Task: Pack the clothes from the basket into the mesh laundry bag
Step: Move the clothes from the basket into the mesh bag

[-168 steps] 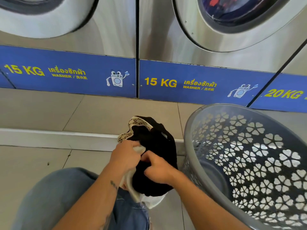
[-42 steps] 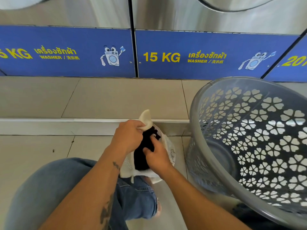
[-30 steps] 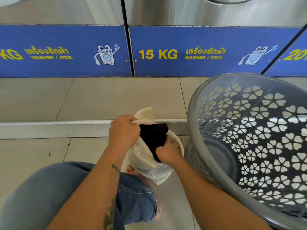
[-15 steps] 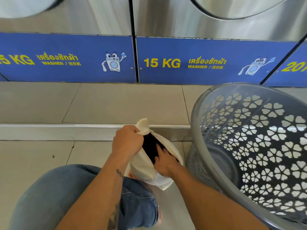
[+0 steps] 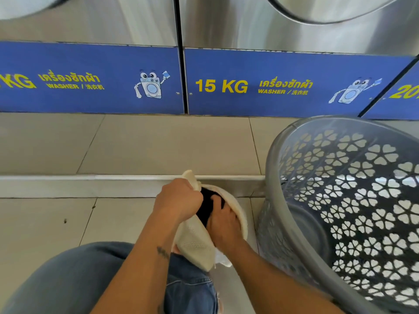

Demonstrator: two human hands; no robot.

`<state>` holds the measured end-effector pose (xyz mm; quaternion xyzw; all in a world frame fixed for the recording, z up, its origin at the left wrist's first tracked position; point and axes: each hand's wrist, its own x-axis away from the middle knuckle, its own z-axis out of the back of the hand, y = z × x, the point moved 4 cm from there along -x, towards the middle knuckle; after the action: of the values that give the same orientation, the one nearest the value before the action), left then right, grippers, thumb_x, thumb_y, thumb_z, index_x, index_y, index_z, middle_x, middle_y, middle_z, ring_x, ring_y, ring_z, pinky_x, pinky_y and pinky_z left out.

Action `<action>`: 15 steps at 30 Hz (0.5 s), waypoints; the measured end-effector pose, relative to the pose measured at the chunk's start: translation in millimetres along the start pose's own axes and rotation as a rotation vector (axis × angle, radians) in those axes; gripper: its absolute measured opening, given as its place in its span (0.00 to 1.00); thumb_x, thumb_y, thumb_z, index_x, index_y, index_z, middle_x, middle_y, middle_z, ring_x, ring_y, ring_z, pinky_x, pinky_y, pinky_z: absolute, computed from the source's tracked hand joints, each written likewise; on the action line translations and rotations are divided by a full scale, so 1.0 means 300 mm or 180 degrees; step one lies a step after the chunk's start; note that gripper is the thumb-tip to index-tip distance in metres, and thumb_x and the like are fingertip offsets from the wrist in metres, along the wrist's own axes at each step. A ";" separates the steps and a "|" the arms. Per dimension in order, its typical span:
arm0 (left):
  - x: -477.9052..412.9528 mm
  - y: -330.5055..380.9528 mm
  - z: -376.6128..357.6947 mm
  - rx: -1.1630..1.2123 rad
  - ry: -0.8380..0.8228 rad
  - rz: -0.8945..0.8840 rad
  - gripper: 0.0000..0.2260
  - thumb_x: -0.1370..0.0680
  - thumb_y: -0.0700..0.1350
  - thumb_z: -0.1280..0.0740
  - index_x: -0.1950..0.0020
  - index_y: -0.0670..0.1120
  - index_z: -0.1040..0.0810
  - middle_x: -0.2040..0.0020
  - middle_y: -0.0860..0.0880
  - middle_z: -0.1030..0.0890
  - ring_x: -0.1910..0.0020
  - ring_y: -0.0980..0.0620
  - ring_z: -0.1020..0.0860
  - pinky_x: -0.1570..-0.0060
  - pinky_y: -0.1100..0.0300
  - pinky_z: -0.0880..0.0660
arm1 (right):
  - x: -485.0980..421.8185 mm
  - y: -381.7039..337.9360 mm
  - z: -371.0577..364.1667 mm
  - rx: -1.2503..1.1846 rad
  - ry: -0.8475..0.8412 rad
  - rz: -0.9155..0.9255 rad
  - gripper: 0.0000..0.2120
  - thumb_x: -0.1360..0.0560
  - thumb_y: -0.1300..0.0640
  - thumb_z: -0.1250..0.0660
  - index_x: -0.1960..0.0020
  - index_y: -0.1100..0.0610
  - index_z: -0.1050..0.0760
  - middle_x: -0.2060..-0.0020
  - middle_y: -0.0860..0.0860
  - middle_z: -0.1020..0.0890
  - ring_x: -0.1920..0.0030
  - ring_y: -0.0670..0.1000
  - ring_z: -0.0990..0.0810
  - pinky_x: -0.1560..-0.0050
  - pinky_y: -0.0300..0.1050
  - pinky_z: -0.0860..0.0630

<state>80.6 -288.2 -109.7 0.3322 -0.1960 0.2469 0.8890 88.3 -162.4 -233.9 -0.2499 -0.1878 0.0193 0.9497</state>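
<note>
Head view: cream mesh bag (image 5: 195, 243), black garment (image 5: 205, 209) inside

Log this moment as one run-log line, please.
stage: stuffing | left hand: grips mesh bag rim | right hand: presses black garment into mesh bag | basket: no clothes visible inside

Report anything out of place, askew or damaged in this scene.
Nothing serious. Two small dark specks sit on the floor tiles at the left, and the jeans look torn and frayed at the knee. The mesh laundry bag and the grey basket look intact.
</note>
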 end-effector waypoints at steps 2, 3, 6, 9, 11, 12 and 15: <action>-0.004 0.003 -0.002 0.0206 -0.0112 0.0111 0.14 0.32 0.44 0.38 0.47 0.46 0.23 0.53 0.45 0.21 0.56 0.45 0.20 0.52 0.50 0.19 | 0.010 0.032 -0.033 0.0330 -0.0063 0.0035 0.30 0.19 0.42 0.40 0.23 0.51 0.45 0.29 0.58 0.27 0.32 0.58 0.25 0.35 0.54 0.24; -0.007 0.006 -0.005 0.0248 -0.0157 0.0126 0.15 0.32 0.44 0.38 0.47 0.46 0.23 0.53 0.45 0.21 0.56 0.45 0.20 0.52 0.49 0.19 | 0.007 0.034 -0.027 0.0301 -0.0069 0.0021 0.30 0.19 0.42 0.40 0.22 0.51 0.45 0.28 0.58 0.28 0.31 0.59 0.26 0.34 0.54 0.25; -0.026 0.007 0.001 0.0188 -0.0068 0.0083 0.14 0.30 0.44 0.38 0.46 0.45 0.24 0.51 0.44 0.21 0.53 0.44 0.22 0.54 0.54 0.22 | -0.006 -0.019 0.040 -0.0303 -0.0491 -0.0104 0.33 0.21 0.46 0.36 0.22 0.54 0.45 0.25 0.59 0.33 0.28 0.62 0.30 0.32 0.56 0.28; -0.035 -0.011 0.016 0.0137 0.0078 0.0093 0.13 0.28 0.44 0.37 0.45 0.44 0.24 0.50 0.44 0.21 0.55 0.45 0.23 0.64 0.58 0.30 | 0.000 -0.092 0.126 -0.0363 -0.1177 -0.0198 0.32 0.26 0.50 0.37 0.23 0.55 0.40 0.26 0.60 0.34 0.29 0.62 0.31 0.32 0.56 0.28; -0.031 -0.020 0.020 0.0171 0.0074 0.0160 0.15 0.30 0.44 0.37 0.45 0.44 0.24 0.52 0.45 0.21 0.57 0.46 0.23 0.66 0.59 0.31 | 0.007 -0.142 0.204 -0.0456 -0.1167 -0.0086 0.25 0.29 0.50 0.37 0.32 0.54 0.29 0.35 0.57 0.23 0.37 0.58 0.23 0.40 0.55 0.22; -0.030 -0.023 0.021 0.0195 0.0052 0.0187 0.15 0.31 0.44 0.37 0.45 0.44 0.23 0.53 0.45 0.21 0.58 0.47 0.23 0.66 0.59 0.31 | 0.008 -0.163 0.242 -0.0623 -0.1031 -0.0030 0.21 0.28 0.52 0.36 0.36 0.53 0.25 0.42 0.54 0.19 0.43 0.56 0.20 0.45 0.52 0.20; -0.026 -0.019 0.029 0.0225 0.0028 0.0255 0.14 0.31 0.44 0.38 0.47 0.45 0.22 0.54 0.46 0.21 0.57 0.47 0.22 0.63 0.59 0.27 | -0.047 -0.197 0.323 -0.1098 -0.0259 -0.0067 0.19 0.28 0.59 0.36 0.37 0.52 0.23 0.44 0.51 0.19 0.45 0.54 0.20 0.47 0.50 0.21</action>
<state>76.1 -300.2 -110.5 0.3541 -0.1965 0.2905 0.8670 36.3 -170.7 -132.3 -0.4061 -0.2292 -0.0130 0.8845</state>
